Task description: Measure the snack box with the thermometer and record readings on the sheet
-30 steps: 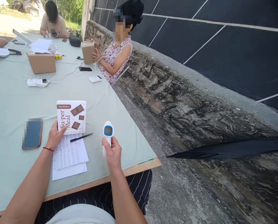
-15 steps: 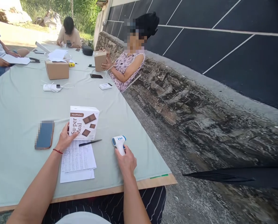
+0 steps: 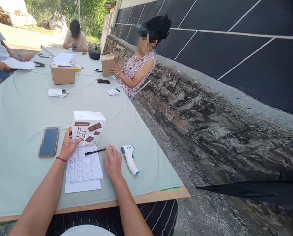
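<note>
My left hand [image 3: 69, 146] grips the left side of a white box [image 3: 88, 129] printed with brown bars, its thumb across the front. The box stands upright at the top of some written paper sheets [image 3: 84, 165]. Across the sheets lies a black pen [image 3: 95, 152]. My right hand [image 3: 114, 162] is open, palm down, with its fingertips by the right end of the pen; whether they touch it I cannot tell. Just right of that hand, a white and blue infrared thermometer [image 3: 130, 159] lies on the cloth. A phone [image 3: 49, 142] lies left of my left hand.
Farther up the cloth-covered table [image 3: 25, 131] are a white device with cables [image 3: 57, 92], a cardboard box [image 3: 63, 74] under papers, a black phone [image 3: 103, 81] and a small white device [image 3: 113, 91]. A person on the right holds a cardboard box [image 3: 108, 65]. Two other people sit beyond.
My right hand has let go of the thermometer, which now lies on the cloth, and has moved left to the pen. My left hand still grips the white box, now turned slightly.
</note>
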The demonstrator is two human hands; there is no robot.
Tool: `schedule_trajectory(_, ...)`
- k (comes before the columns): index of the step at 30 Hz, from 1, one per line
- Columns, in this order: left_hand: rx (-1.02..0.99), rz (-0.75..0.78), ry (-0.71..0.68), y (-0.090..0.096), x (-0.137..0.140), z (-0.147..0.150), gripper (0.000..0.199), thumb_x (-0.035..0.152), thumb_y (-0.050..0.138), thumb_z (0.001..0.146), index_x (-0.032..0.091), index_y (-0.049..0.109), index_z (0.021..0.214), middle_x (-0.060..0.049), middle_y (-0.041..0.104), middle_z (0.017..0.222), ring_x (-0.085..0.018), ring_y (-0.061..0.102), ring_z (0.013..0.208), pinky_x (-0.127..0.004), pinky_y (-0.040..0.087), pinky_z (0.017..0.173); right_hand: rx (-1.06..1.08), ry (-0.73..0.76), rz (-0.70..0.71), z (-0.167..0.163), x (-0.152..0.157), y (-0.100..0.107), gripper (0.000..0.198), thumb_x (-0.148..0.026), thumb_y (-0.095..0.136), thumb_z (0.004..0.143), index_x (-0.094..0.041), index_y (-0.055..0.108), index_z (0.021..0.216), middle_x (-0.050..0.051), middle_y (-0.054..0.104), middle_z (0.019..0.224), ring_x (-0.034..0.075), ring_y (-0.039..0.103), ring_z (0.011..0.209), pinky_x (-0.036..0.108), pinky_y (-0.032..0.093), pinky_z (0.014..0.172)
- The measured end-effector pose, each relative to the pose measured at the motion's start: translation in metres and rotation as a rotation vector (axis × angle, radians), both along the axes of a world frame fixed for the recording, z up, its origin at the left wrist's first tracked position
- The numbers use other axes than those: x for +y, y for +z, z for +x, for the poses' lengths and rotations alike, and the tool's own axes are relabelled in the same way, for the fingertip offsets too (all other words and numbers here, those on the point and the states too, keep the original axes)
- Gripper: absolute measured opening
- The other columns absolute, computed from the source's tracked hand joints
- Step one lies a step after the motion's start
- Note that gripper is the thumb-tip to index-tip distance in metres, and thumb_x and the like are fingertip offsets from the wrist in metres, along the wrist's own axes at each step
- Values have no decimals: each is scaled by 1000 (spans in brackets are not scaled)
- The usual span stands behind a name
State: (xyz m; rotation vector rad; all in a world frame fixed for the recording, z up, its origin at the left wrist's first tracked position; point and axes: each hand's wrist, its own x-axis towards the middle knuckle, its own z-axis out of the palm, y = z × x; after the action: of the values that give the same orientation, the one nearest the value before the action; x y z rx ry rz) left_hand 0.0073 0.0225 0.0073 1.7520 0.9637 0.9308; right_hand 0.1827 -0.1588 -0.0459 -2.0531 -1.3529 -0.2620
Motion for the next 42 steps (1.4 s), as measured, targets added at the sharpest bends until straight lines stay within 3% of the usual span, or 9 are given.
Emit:
schedule_trajectory(6,8,40,-216,4,1,-3,71,53,62,87,21,37,145,-15,51,140,-30,49,132,-46,44,108,-45,97,-87,-3,5,-3,44,-6,40,92,-22,66,123,13,59,121,27,47,113,46,39,98)
schedule_trajectory(12,141,239,-48,6,-4,-1,68,46,60,85,17,37,143,-18,46,136,-32,43,132,-51,41,107,-32,92,-74,2,1,-3,33,-10,49,92,-24,69,115,10,57,108,24,48,99,42,38,93)
schedule_trajectory(16,75,514,181,17,-14,0,65,42,67,75,16,43,129,-16,51,117,-27,53,103,-44,50,88,-18,81,-77,1,0,1,24,-11,53,92,-22,71,101,8,56,98,23,48,91,39,36,88)
schedule_trajectory(20,11,510,75,25,-25,1,25,41,55,85,20,55,99,-1,52,70,-14,47,58,-29,45,57,5,170,-20,5,-10,10,18,-17,51,96,-21,69,96,6,58,89,21,49,87,37,35,84)
schedule_trajectory(23,20,423,11,27,-30,4,26,42,48,90,20,59,82,0,51,59,-12,43,49,-28,41,51,118,199,94,9,-21,18,21,-27,45,100,-19,65,97,6,60,86,20,52,83,36,37,81)
schedule_trajectory(26,12,362,-20,28,-33,7,28,42,48,89,19,63,82,-2,54,59,-13,45,50,-29,41,52,401,79,230,6,-26,23,26,-41,48,97,-19,60,92,4,59,78,19,52,73,34,41,73)
schedule_trajectory(29,101,240,-174,29,-34,10,26,40,50,86,18,64,88,0,53,58,-12,45,51,-28,40,53,771,-42,415,-6,-24,26,27,-46,60,85,-20,53,85,1,57,73,16,51,65,30,43,65)
schedule_trajectory(33,397,71,-388,30,-33,14,20,32,54,84,18,64,95,3,51,60,-13,50,58,-27,40,58,1114,28,469,-27,-18,26,24,-41,63,77,-20,55,83,-2,57,66,14,53,57,29,45,60)
schedule_trajectory(42,963,155,-497,42,-49,24,38,37,64,86,20,59,120,-6,66,110,-25,64,97,-36,47,77,1140,-3,335,-41,-11,24,24,-40,63,66,-20,54,75,-1,55,64,13,49,57,26,41,53)
